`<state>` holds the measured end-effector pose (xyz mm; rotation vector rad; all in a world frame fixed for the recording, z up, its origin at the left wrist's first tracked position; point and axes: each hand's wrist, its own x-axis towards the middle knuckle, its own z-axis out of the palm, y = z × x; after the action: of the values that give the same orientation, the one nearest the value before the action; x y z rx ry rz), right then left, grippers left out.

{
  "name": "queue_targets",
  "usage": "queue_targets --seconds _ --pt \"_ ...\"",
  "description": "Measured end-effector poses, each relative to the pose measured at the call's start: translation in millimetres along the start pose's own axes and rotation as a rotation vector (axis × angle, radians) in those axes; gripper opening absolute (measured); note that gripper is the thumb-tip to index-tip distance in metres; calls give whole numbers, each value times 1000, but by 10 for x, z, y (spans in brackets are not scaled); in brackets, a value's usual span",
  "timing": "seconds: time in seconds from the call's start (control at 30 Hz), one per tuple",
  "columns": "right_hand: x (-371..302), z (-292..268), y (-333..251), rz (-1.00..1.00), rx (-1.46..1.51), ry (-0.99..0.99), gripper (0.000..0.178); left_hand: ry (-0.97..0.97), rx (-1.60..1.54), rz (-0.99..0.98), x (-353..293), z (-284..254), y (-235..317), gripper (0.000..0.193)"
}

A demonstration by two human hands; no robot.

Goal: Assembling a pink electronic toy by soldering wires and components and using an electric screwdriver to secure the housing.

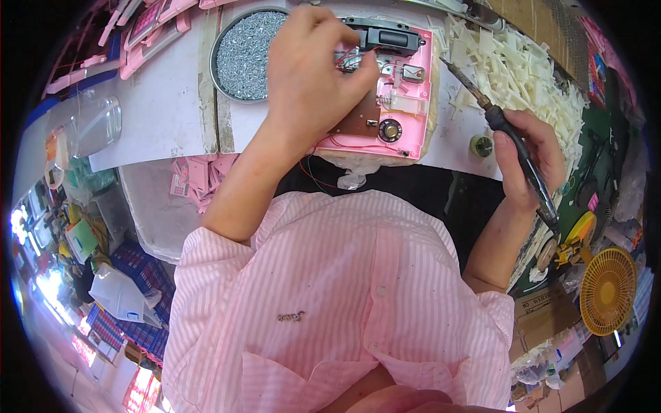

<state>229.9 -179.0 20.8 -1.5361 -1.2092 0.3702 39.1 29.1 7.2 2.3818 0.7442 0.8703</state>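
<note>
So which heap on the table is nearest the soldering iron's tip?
The white plastic pieces, loose beside the tip of the soldering iron. The grey metal pieces sit farther off in a round tray beside your left hand.

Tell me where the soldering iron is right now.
In the head view, the soldering iron is on the right side, held in the person's right hand, to the right of the open pink case.

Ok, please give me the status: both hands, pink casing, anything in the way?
Left hand over pink casing, grip unclear. Right hand holding soldering iron, tip off casing. Casing open, brown board inside, view partly blocked by left hand.
</note>
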Motion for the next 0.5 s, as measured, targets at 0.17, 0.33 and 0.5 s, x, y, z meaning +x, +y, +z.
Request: queue_targets --seconds 0.17,0.33,0.5 --pt "-95 -75 -73 48 -18 99 32 -337 -97 211 -161 -142 250 26" --pt "-60 -89 -102 19 -40 86 32 -615 209 440 -63 146 311 22" --pt "-210 -182 -93 10 -62 169 32 -613 218 497 -79 190 285 19"
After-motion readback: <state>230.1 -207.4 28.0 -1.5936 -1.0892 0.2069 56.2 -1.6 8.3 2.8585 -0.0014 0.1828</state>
